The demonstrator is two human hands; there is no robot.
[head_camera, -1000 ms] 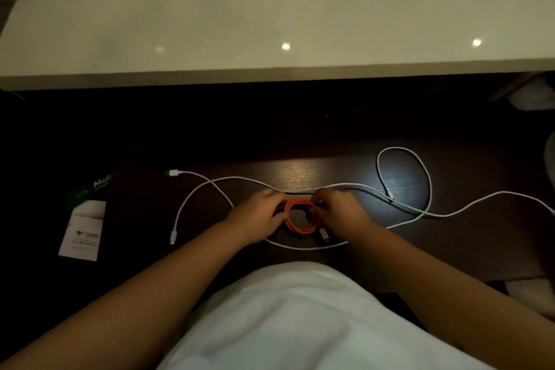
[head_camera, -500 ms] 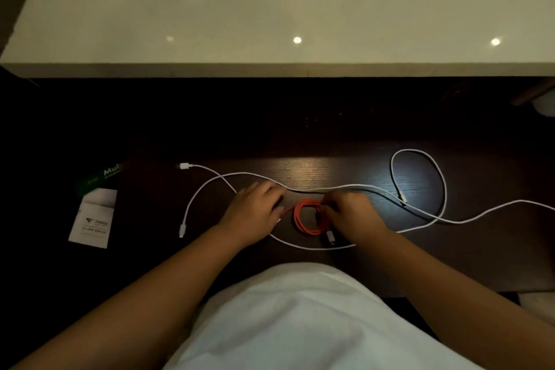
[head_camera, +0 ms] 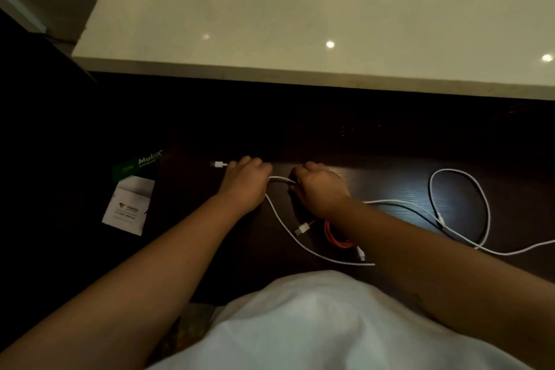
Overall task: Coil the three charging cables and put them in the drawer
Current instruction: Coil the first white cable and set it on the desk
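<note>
A coiled orange cable (head_camera: 338,237) lies on the dark wooden surface (head_camera: 396,186), partly under my right forearm, with a white plug sticking out to its left. My left hand (head_camera: 244,182) and my right hand (head_camera: 318,189) are both closed on a white cable (head_camera: 279,179), a short stretch of it showing between them. Its plug pokes out left of my left hand. From there it runs down and right under my right arm. Another white cable (head_camera: 459,204) loops at the right. The drawer is not in view.
A pale stone countertop (head_camera: 300,24) overhangs the far side. A green box (head_camera: 135,165) and a white paper packet (head_camera: 129,209) lie to the left in the dark. My white shirt fills the bottom of the view.
Both hands left the orange coil, which now lies on the surface, and moved up and left onto the white cable. The view has shifted left.
</note>
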